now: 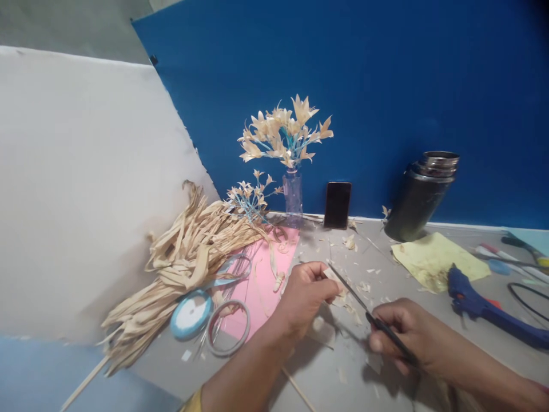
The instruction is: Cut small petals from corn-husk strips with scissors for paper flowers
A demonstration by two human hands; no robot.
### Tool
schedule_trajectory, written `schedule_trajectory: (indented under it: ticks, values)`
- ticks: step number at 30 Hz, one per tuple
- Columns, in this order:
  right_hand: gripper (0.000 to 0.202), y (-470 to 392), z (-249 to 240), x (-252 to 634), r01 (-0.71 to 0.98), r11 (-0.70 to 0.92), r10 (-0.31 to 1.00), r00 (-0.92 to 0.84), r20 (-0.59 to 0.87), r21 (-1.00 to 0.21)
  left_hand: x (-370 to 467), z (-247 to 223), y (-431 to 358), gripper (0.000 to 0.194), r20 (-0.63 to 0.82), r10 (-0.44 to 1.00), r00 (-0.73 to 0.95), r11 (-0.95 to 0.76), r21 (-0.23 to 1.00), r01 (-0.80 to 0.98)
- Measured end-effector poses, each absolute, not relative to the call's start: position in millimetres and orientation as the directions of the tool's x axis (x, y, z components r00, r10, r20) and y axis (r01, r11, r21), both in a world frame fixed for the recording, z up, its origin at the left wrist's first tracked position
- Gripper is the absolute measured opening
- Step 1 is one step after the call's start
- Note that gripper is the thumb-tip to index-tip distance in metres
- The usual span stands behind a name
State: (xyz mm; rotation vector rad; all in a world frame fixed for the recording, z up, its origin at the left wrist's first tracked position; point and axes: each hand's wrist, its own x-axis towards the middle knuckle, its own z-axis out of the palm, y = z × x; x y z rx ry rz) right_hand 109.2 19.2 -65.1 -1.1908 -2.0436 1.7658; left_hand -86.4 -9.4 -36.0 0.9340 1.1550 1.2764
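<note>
My left hand [306,289] pinches a small pale piece of dried husk [333,278] between thumb and fingers, over the middle of the table. In my right hand [401,329] is a pair of scissors [354,294] with dark handles. Their blades point up and to the left and reach the husk piece; whether they touch it I cannot tell. Small pale scraps [364,286] lie scattered on the grey tabletop around both hands. To the left rests a large bundle of dried husks [201,234], partly over a pink sheet [274,269].
Pale husk flowers [285,131] stand in a clear bottle [293,197] at the back, beside a phone [337,205]. A dark flask [422,197] leans at right. Near it are a yellow sheet [441,254] and a blue glue gun [484,309]. Left lie a ribbon spool [178,326] and tape roll [246,332].
</note>
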Motion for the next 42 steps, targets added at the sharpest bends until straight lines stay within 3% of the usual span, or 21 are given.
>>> schedule_trajectory:
  ticks: [5,9,20,25,30,35,40,42]
  values:
    - [0.032,18.5,-61.5,103.8,0.249,-0.074,0.851,-0.489,-0.191,-0.966,-76.8,-41.0,-13.4,0.014,-0.188,0.982,0.03,0.19,0.961,-0.201]
    - [0.032,15.4,-58.8,104.7,0.181,-0.033,0.906,-0.41,-0.105,-0.983,-67.9,-48.4,-15.8,0.02,-0.227,0.967,0.119,0.249,0.941,-0.227]
    - [0.029,10.6,-56.6,105.1,0.072,-0.026,0.913,-0.403,-0.053,-0.997,-61.5,-58.6,-17.6,0.03,-0.238,0.953,0.19,0.297,0.858,-0.418]
    - [0.029,15.7,-65.7,107.2,-0.187,-0.15,0.813,-0.582,-0.013,-0.971,-57.9,-61.6,-21.1,0.03,-0.227,0.912,0.342,0.396,0.705,-0.588]
    - [0.025,19.1,-71.8,107.2,-0.412,-0.316,0.735,-0.676,0.054,-0.855,-50.4,-60.1,-27.7,0.027,-0.196,0.922,0.334,0.375,0.662,-0.648]
    - [0.026,19.6,-71.0,109.7,-0.454,-0.331,0.745,-0.664,0.066,-0.828,-43.4,-60.6,-31.1,0.028,-0.162,0.943,0.292,0.326,0.637,-0.698]
    - [0.03,25.8,-68.4,119.0,-0.496,-0.36,0.763,-0.644,0.057,-0.79,-48.0,-56.6,-25.4,0.024,-0.116,0.954,0.277,0.298,0.492,-0.818]
    - [0.03,26.4,-68.3,118.7,-0.443,-0.328,0.777,-0.629,0.028,-0.835,-49.7,-55.8,-23.6,0.021,-0.109,0.958,0.265,0.284,0.471,-0.835]
